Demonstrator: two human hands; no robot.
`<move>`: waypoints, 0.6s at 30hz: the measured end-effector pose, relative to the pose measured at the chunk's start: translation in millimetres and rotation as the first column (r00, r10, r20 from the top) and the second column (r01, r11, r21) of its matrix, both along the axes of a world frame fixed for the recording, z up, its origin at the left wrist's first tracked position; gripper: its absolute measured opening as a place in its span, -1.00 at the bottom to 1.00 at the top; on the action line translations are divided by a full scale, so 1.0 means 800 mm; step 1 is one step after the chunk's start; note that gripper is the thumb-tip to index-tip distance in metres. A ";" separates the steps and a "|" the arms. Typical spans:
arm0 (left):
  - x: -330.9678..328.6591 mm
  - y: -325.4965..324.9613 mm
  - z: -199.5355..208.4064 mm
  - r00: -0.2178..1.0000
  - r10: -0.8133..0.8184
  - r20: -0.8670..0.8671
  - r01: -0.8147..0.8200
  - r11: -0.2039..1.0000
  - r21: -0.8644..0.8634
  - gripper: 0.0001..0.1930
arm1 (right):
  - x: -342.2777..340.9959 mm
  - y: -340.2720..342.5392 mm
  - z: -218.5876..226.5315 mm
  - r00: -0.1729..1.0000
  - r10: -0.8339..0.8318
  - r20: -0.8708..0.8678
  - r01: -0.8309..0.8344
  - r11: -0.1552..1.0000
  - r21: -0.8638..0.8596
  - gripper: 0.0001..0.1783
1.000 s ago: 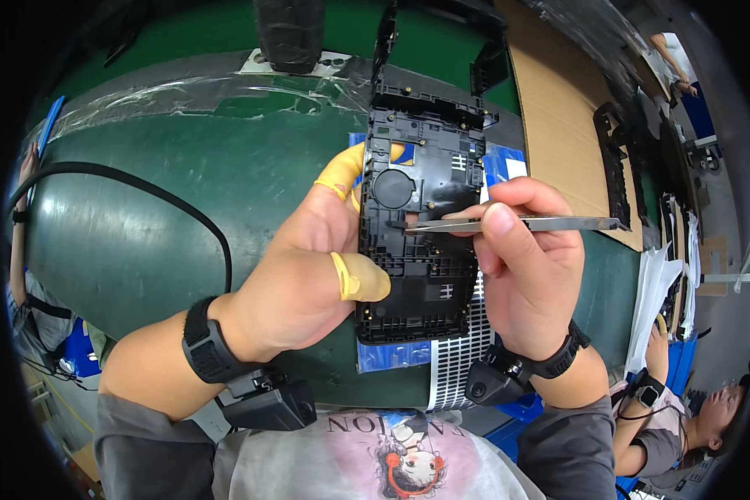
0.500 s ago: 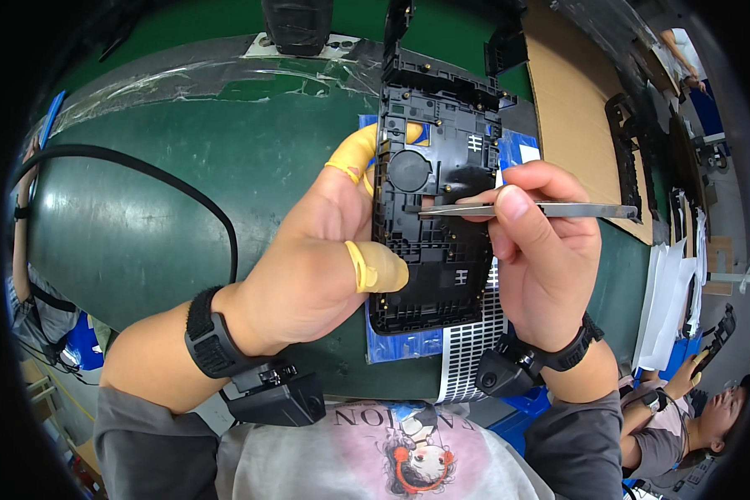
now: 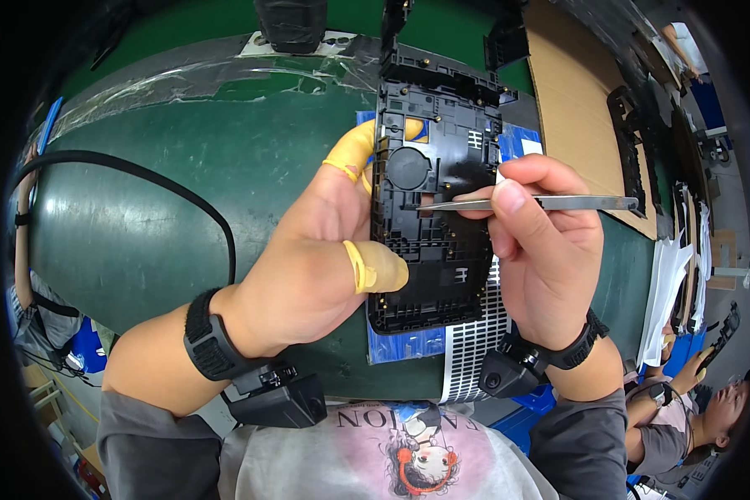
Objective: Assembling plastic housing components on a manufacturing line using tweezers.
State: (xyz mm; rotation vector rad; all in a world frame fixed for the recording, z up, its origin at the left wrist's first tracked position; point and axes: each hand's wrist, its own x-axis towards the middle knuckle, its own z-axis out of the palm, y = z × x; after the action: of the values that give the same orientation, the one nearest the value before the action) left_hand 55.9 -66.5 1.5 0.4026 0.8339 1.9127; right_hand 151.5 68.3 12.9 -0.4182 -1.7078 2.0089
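Observation:
My left hand (image 3: 312, 242), with yellow finger cots on its thumb and a finger, grips the left side of a black plastic housing (image 3: 442, 179). The thumb lies over the housing's lower part; a fingertip shows through an opening near its upper left. The housing's inner face, with ribs, brass-coloured inserts and a round recess, is turned up. In my right hand (image 3: 546, 233) a pair of metal tweezers (image 3: 583, 202) is pinched between thumb and fingers. Their tips point left, over a small slot below the round recess. Whether the tips hold anything is too small to tell.
Under the housing lie blue sheets (image 3: 408, 347) and a white sheet with a black grid (image 3: 467, 358), on a green mat (image 3: 142, 225). A black cable (image 3: 175, 183) curves at left. Cardboard (image 3: 571, 108) and another black part (image 3: 627, 142) are at right. A co-worker (image 3: 683, 417) sits lower right.
The tweezers have tilted slightly, and their tips have shifted a little up beside the slot. My left hand and the housing have barely moved.

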 end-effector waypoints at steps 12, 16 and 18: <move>-0.001 -0.001 -0.001 1.000 -0.012 -0.007 0.012 1.000 -0.003 -0.15 | -0.004 0.002 0.001 1.000 0.015 0.025 -0.012 0.993 -0.118 -0.78; -0.002 -0.001 -0.002 0.999 -0.008 -0.036 0.008 1.000 0.007 -0.15 | -0.004 0.003 0.003 0.999 0.036 0.024 -0.032 0.989 -0.143 -0.77; -0.002 -0.001 -0.002 0.999 -0.013 -0.041 0.014 1.000 0.006 -0.15 | -0.004 0.004 0.002 0.999 0.037 0.022 -0.034 0.989 -0.144 -0.77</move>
State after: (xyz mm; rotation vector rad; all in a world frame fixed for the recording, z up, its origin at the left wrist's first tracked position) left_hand 54.1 -67.4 0.3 0.4514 0.8498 1.9008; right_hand 148.1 71.1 14.9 -0.4652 -1.6012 2.1692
